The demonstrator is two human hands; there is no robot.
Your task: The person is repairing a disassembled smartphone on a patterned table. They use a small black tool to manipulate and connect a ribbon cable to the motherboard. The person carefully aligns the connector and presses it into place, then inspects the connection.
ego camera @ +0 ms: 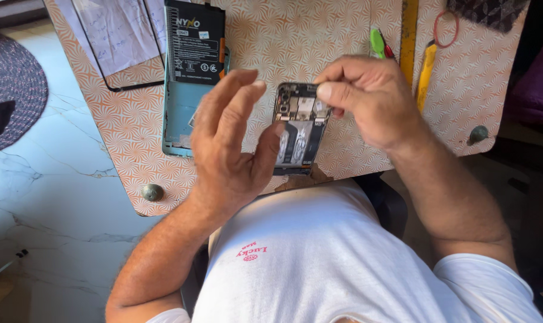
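Observation:
An opened phone [299, 128] with its back cover off lies upright on the orange patterned table [271, 42], its circuit board and inner parts showing. My left hand [232, 143] steadies it from the left, thumb pressed on the phone's edge, fingers spread above. My right hand [367, 98] pinches at the top of the phone's board with thumb and forefinger; whatever small part it grips is hidden. A black phone battery [195, 42] rests on a teal back cover [177, 113] to the left.
A glass screen panel over white paper [119, 36] lies at the far left of the table. A green-tipped tool [377, 43], a yellow ruler [409, 24], a yellow-handled tool [426, 72] and a red rubber band [446, 28] sit at the right. White marble floor [50, 179] lies left.

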